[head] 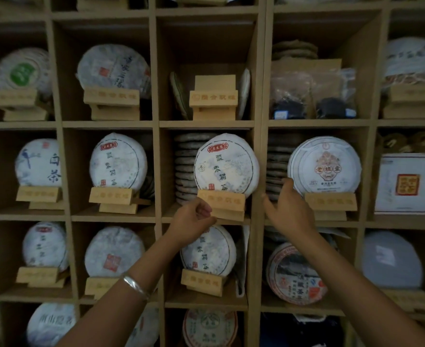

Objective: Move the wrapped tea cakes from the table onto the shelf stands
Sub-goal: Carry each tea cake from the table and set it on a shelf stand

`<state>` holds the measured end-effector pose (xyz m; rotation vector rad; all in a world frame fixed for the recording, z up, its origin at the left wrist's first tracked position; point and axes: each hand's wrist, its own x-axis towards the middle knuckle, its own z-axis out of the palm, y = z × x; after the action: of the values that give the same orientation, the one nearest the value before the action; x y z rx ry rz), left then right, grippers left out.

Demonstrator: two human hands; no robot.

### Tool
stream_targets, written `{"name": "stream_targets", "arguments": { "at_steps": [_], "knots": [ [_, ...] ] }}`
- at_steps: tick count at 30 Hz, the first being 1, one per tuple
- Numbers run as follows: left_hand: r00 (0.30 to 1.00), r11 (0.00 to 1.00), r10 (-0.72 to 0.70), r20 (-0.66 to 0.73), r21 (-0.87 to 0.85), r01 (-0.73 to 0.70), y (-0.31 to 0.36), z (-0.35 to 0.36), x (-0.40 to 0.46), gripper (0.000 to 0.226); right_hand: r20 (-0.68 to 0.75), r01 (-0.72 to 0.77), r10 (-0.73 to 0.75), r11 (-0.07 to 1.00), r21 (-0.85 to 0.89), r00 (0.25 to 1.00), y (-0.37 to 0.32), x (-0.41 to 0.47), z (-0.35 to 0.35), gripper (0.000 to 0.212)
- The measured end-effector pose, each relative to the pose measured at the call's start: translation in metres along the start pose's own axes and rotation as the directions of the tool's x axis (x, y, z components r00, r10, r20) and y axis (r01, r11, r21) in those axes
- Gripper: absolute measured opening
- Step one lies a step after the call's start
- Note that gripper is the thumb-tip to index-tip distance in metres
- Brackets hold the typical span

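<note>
The wrapped tea cake [226, 164] was seen propped on its wooden stand [222, 202] in the middle cubby; nothing was held by the left hand [193, 217], loosely curled, or the half-open right hand [289, 209]; honestly, it could get tipped off if the stand were bumped.

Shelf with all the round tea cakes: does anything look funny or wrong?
Yes. One wooden stand, in the upper middle cubby, holds no cake, while two wrapped cakes lean on edge behind it. The other stands carry a cake facing forward.
</note>
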<state>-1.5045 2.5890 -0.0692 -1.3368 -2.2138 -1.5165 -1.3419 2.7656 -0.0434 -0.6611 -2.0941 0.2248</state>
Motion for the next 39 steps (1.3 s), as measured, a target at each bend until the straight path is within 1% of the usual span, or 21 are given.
{"name": "stream_targets", "arguments": {
  "at_steps": [3,6,8,11,14,17,20,22,25,27,30,34,37,39],
  "knots": [
    [0.998,0.999,-0.032,0.046,-0.017,0.033,0.01,0.016,-0.003,0.017,0.031,-0.013,0.014,0.999,-0.039,0.999,0.013,-0.005,-0.011,0.053],
    [0.995,0.997,-0.025,0.1,-0.067,0.032,0.021,0.037,-0.003,0.016,0.03,-0.028,0.03,0.997,-0.067,0.999,0.032,-0.012,-0.024,0.041],
    [0.992,0.996,-0.002,0.13,-0.089,0.014,0.031,0.055,0.0,0.016,0.026,-0.068,0.071,0.993,-0.097,0.997,0.044,-0.019,-0.036,0.041],
    [0.979,0.994,0.05,0.199,-0.104,-0.03,0.049,0.086,0.003,0.019,0.004,-0.138,0.141,0.971,-0.197,0.99,0.065,-0.033,-0.057,0.049],
    [0.932,0.985,0.136,0.337,-0.145,-0.091,0.069,0.121,0.0,0.02,-0.067,-0.238,0.229,0.938,-0.251,0.971,0.086,-0.054,-0.086,0.047],
    [0.854,0.962,0.236,0.463,-0.233,-0.14,0.088,0.158,-0.011,0.022,-0.129,-0.385,0.363,0.859,-0.336,0.923,0.106,-0.089,-0.121,0.053],
    [0.741,0.933,0.326,0.587,-0.324,-0.155,0.113,0.199,-0.037,0.012,-0.237,-0.527,0.472,0.728,-0.438,0.849,0.116,-0.14,-0.16,0.053],
    [0.654,0.911,0.384,0.652,-0.381,-0.155,0.133,0.227,-0.061,0.01,-0.304,-0.596,0.515,0.639,-0.487,0.801,0.118,-0.181,-0.189,0.052],
    [0.488,0.881,0.465,0.739,-0.44,-0.173,0.172,0.263,-0.112,0.008,-0.407,-0.69,0.563,0.51,-0.513,0.719,0.114,-0.247,-0.238,0.043],
    [0.377,0.851,0.52,0.766,-0.505,-0.148,0.205,0.282,-0.153,0.011,-0.498,-0.758,0.581,0.39,-0.523,0.643,0.107,-0.289,-0.275,0.044],
    [0.232,0.786,0.617,0.752,-0.6,-0.148,0.264,0.301,-0.219,0.015,-0.625,-0.835,0.574,0.22,-0.504,0.529,0.089,-0.346,-0.337,0.043],
    [0.026,0.678,0.732,0.681,-0.724,-0.129,0.345,0.315,-0.307,0.014,-0.771,-0.892,0.505,-0.004,-0.452,0.389,0.06,-0.42,-0.424,0.043],
    [-0.126,0.599,0.78,0.613,-0.79,-0.131,0.4,0.323,-0.375,0.019,-0.844,-0.907,0.456,-0.161,-0.39,0.282,0.037,-0.483,-0.478,0.041],
    [-0.227,0.562,0.79,0.57,-0.82,-0.106,0.433,0.332,-0.421,0.017,-0.879,-0.91,0.428,-0.243,-0.335,0.21,0.025,-0.524,-0.509,0.043]
  ]
}}
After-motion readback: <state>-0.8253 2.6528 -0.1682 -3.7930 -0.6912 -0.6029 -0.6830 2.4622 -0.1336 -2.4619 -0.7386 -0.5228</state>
